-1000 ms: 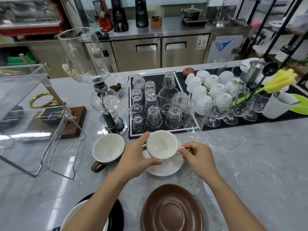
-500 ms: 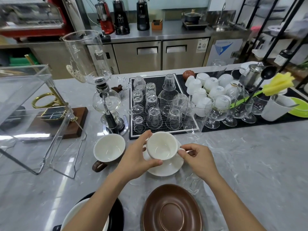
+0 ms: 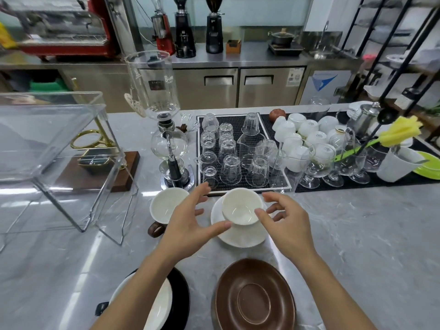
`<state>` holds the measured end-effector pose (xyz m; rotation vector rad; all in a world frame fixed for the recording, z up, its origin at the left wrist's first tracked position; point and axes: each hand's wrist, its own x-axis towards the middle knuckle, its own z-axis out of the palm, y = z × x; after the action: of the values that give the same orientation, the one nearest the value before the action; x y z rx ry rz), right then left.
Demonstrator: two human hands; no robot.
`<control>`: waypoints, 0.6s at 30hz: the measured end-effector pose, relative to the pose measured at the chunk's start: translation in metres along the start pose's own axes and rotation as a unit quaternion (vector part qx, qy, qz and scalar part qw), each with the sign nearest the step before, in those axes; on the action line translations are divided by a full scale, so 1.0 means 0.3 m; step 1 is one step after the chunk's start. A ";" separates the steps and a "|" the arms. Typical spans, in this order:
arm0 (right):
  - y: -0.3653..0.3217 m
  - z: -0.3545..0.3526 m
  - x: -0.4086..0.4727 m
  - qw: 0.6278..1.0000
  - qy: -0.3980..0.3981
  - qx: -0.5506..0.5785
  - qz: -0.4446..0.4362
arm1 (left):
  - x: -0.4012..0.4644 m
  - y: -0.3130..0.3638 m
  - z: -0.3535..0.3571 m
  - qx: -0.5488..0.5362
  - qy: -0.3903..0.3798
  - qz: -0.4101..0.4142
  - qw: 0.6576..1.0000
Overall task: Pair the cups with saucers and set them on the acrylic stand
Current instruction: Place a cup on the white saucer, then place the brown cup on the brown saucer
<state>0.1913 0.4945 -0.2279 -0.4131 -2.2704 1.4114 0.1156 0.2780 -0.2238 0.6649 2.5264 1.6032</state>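
Note:
A white cup [image 3: 241, 207] sits on a white saucer [image 3: 240, 236] in the middle of the marble counter. My left hand [image 3: 188, 225] is just left of the cup with fingers spread, its thumb tip at the cup's near rim. On the other side, my right hand [image 3: 288, 222] is open too, thumb close to the cup's right side. A second white cup with a brown handle [image 3: 166, 204] stands to the left, partly behind my left hand. A brown saucer [image 3: 253, 298] lies near me. The clear acrylic stand [image 3: 59, 139] is at the left.
A black saucer with a white dish [image 3: 177, 296] lies under my left forearm. Behind the cups stand a glass siphon brewer [image 3: 170, 144], a black mat of upturned glasses [image 3: 238, 148] and another mat with white cups and stemmed glasses [image 3: 316, 148]. A wooden base [image 3: 100, 172] sits beneath the stand.
Both hands held the white cup over the saucer before; now their fingers have spread away and the cup rests on the saucer.

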 end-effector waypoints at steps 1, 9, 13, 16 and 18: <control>-0.014 0.013 -0.003 1.000 -0.006 0.005 -0.005 | -0.008 -0.002 -0.015 -0.002 0.007 -0.002 1.000; -0.108 0.166 -0.018 0.996 -0.068 0.033 -0.047 | -0.071 -0.044 -0.158 -0.004 0.062 -0.025 0.998; -0.136 0.250 -0.017 0.994 -0.090 0.030 -0.058 | -0.086 -0.083 -0.212 0.002 0.082 -0.038 0.996; -0.147 0.306 -0.012 0.992 -0.110 0.022 -0.056 | -0.090 -0.109 -0.245 -0.002 0.092 -0.054 0.994; -0.142 0.338 -0.008 0.991 -0.128 0.020 -0.047 | -0.092 -0.125 -0.260 -0.001 0.094 -0.068 0.993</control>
<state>0.1410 0.3966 -0.2293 -0.1162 -2.4200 1.5340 0.1059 0.1877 -0.2259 0.3470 2.6322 1.6941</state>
